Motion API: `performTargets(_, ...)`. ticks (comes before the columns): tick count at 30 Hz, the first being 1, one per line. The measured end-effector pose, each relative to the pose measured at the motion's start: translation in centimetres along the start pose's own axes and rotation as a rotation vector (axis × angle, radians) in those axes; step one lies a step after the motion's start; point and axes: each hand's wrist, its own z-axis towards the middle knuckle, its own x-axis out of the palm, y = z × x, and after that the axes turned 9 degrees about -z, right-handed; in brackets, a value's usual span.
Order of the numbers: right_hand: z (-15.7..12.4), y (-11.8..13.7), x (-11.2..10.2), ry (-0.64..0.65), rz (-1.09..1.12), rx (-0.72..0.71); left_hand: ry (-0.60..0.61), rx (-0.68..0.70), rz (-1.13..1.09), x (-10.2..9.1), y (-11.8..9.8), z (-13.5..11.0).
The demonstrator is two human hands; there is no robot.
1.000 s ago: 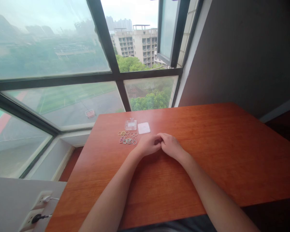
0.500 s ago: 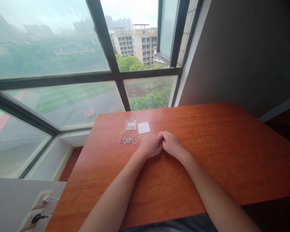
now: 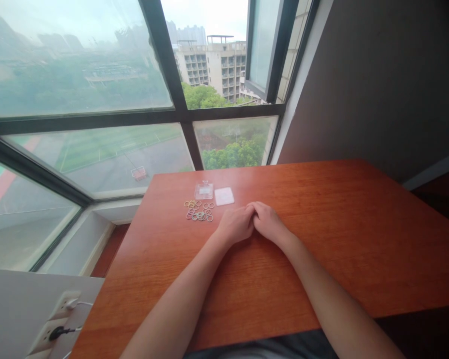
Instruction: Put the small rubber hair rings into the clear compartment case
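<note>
My left hand [image 3: 237, 223] and my right hand [image 3: 268, 220] rest together on the table, touching at the fingers. Both are closed with the fingers curled inward. Their palms and fingertips are hidden, so I cannot see whether anything lies inside them. Left of my left hand are several small rings [image 3: 200, 216] in yellowish, pinkish, greenish and pale tones, loosely grouped and partly overlapping. Just behind the rings stands a small clear plastic box [image 3: 204, 191]. Beside it lies a flat, whitish, translucent square [image 3: 224, 196], close to my left hand.
The reddish-brown wooden table [image 3: 344, 224] reaches to a dark-framed window [image 3: 183, 115] at the back. A grey wall [image 3: 377, 85] rises on the right. Wall sockets [image 3: 60, 319] with plugs and cables are low on the left, beside the table's left edge.
The view has shifted very slightly, so everything sits a little differently in the picture. My hands keep the same pose, and the rings and box have not moved on the table.
</note>
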Motion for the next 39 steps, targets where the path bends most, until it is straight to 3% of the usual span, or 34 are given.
performTargets(39, -0.05, -0.13, 0.00, 0.005, 0.042, -0.013, -0.023, 0.024, -0.021, -0.14, 0.46, -0.04)
